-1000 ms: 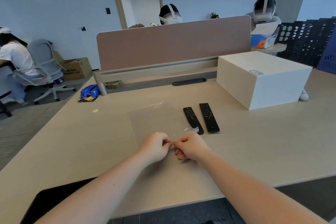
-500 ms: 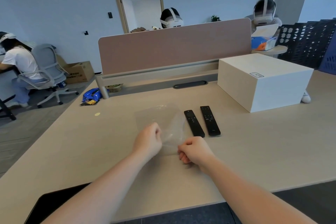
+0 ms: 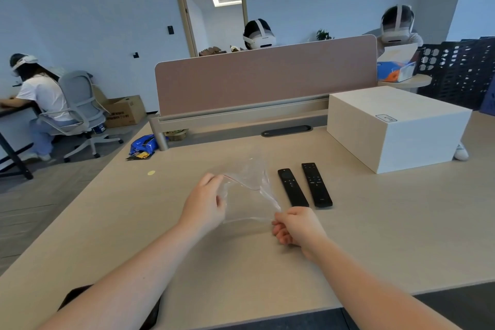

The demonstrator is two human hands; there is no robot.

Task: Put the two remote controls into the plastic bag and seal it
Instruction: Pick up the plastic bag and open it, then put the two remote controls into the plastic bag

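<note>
A clear plastic bag [image 3: 249, 190] with a thin red seal strip is lifted off the table between both hands, its mouth pulled apart. My left hand [image 3: 205, 202] pinches the bag's left edge. My right hand [image 3: 294, 225] pinches the bag's near right corner, lower and closer to me. Two black remote controls lie side by side on the table just right of the bag: the nearer one [image 3: 292, 187] and the one beside it [image 3: 316, 184]. Both remotes lie outside the bag and neither hand touches them.
A large white box [image 3: 396, 126] stands at the back right of the wooden table [image 3: 388, 236]. A pink divider panel [image 3: 265, 78] runs along the far edge. A dark object [image 3: 72, 300] lies at the near left edge. People with headsets sit behind the divider and at left.
The bag has come up off the table. My hands have drawn apart, the left one rising and moving away, and the bag's mouth has spread between them.
</note>
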